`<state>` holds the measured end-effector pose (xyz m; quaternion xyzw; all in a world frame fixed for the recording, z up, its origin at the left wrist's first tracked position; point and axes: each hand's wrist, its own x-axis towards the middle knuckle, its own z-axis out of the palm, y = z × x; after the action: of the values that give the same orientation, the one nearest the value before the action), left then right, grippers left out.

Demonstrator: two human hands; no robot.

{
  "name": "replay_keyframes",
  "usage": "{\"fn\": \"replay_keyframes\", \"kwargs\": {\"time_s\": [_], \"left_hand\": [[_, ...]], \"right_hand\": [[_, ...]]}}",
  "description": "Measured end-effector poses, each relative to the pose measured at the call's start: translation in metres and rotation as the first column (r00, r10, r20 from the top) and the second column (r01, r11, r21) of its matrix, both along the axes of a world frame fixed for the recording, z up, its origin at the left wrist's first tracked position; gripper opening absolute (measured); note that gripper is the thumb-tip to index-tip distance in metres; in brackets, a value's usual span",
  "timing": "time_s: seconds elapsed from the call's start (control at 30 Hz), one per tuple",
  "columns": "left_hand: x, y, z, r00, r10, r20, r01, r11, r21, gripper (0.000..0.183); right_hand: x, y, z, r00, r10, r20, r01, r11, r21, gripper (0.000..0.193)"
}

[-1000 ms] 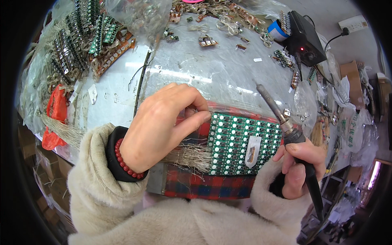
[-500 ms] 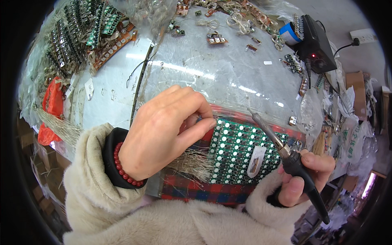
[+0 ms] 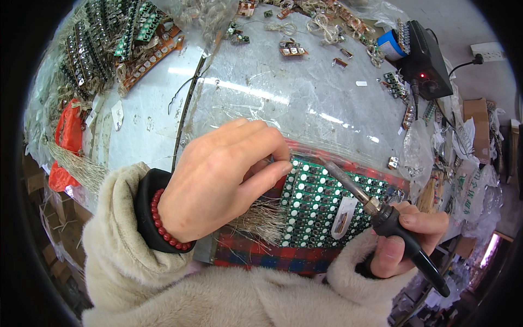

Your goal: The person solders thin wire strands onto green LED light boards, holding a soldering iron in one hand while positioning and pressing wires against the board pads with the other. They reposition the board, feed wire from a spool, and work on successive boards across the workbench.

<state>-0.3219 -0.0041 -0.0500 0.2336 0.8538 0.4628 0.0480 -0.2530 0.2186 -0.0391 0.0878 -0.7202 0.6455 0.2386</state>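
Observation:
A green circuit board panel (image 3: 310, 210) with rows of white round pads and black parts lies before me on a red and blue plaid cloth (image 3: 289, 260). Thin pale wires (image 3: 261, 222) fan out from its left edge. My left hand (image 3: 223, 177) is closed in a pinch at the panel's top left corner; what sits between the fingertips is too small to make out. My right hand (image 3: 427, 226) grips the black handle of a soldering iron (image 3: 400, 233). Its metal shaft slants up-left over the panel, with the tip above the top edge, right of my left fingertips.
A white tag (image 3: 344, 219) rests on the panel. At the back right stands a black power unit (image 3: 422, 65) with a red light, beside a blue roll (image 3: 390, 46). Strips of circuit boards (image 3: 87, 52) are heaped at far left, near a red plastic bag (image 3: 68, 131).
The soldering iron's tip has come left and down, nearer my left fingertips and the panel's top edge. My left hand keeps its pinch, shifted only slightly.

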Motion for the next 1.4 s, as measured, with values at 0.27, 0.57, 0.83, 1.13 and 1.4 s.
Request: {"fn": "replay_keyframes", "kwargs": {"time_s": [0.27, 0.57, 0.83, 1.13, 1.4], "left_hand": [[0.0, -0.003, 0.001, 0.995, -0.04, 0.09, 0.039, 0.999, 0.017, 0.012], [0.002, -0.002, -0.004, 0.994, -0.035, -0.107, 0.027, 0.997, -0.073, 0.011], [0.007, 0.003, 0.005, 0.99, -0.097, -0.106, 0.11, 0.986, 0.123, 0.013], [0.012, 0.002, 0.012, 0.962, -0.182, -0.204, 0.201, 0.977, 0.076, 0.021], [0.011, -0.001, 0.012, 0.972, -0.175, -0.157, 0.196, 0.973, 0.125, 0.021]], "right_hand": [[0.001, 0.001, -0.003, 0.999, 0.04, 0.035, -0.035, 0.991, -0.13, 0.04], [-0.001, 0.008, -0.008, 0.991, 0.124, -0.052, -0.128, 0.987, -0.093, 0.04], [-0.012, 0.0, 0.014, 0.987, 0.157, 0.048, -0.164, 0.942, 0.293, 0.027], [-0.02, -0.02, 0.007, 0.952, 0.299, 0.062, -0.301, 0.883, 0.359, 0.032], [-0.021, -0.021, 0.012, 0.95, 0.294, 0.102, -0.306, 0.826, 0.473, 0.031]]}}
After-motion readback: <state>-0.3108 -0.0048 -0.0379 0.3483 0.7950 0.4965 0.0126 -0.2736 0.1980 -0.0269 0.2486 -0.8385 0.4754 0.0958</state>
